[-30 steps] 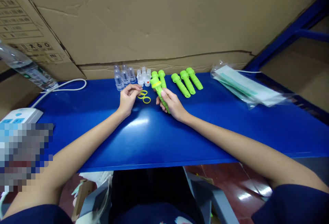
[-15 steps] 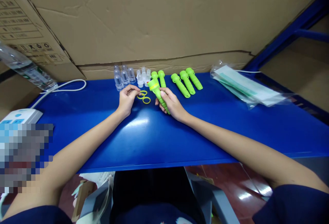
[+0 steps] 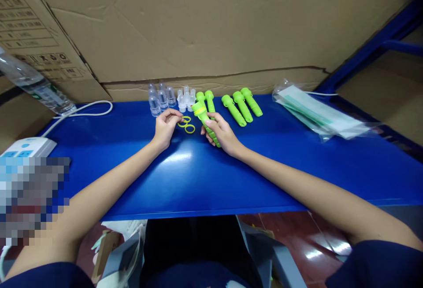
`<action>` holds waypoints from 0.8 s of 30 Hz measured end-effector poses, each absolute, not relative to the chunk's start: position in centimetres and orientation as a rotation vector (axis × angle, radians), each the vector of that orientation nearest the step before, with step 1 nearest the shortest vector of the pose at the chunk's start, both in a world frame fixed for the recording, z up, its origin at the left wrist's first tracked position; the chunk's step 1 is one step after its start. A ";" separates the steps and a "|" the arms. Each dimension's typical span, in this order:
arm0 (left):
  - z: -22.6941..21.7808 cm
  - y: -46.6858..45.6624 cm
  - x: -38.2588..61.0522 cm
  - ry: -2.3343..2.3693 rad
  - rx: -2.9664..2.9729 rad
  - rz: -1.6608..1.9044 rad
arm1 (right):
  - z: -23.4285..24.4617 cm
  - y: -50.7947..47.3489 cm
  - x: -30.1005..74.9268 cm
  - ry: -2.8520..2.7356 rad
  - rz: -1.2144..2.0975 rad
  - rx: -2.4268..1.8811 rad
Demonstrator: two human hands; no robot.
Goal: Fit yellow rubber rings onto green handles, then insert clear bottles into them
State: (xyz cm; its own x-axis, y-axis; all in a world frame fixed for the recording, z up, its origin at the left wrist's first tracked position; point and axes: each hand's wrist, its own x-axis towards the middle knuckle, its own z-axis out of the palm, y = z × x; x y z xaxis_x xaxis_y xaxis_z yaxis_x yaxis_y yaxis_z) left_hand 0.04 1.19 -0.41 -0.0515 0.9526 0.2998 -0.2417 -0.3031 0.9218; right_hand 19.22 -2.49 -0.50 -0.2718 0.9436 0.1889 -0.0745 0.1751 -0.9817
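Note:
My right hand (image 3: 224, 134) is wrapped round a lime-green flashlight body (image 3: 209, 126), tilted with its wide end up and to the left. A yellow ring (image 3: 199, 111) sits round that wide end. My left hand (image 3: 166, 127) is closed in a pinch beside the loose yellow rings (image 3: 189, 129) on the table. Whatever its fingertips hold, if anything, is too small to make out. Behind the held body lie two more green flashlight bodies (image 3: 209, 98), and another three (image 3: 234, 110) lie to the right.
Clear plastic caps (image 3: 162, 98) and smaller translucent cups (image 3: 185, 101) stand at the back of the blue table (image 3: 185, 178). Flat plastic packets (image 3: 320, 109) lie at right. A water bottle (image 3: 39, 86), white cable (image 3: 89, 108) and power strip (image 3: 33, 146) are at left. Cardboard (image 3: 198, 24) walls the back.
The view has shifted very slightly. Both hands keep the same pose, my right hand still round the green flashlight body and my left beside the rings.

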 end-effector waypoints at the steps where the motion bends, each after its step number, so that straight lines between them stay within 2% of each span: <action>1: -0.4 1.2 0.1 0.865 1.229 1.549 | -0.6 -2.4 19.3 -1.456 1.295 -0.882; 24: 0.0 0.7 0.2 0.916 1.319 1.516 | -1.1 -2.3 19.4 -1.523 1.231 -0.887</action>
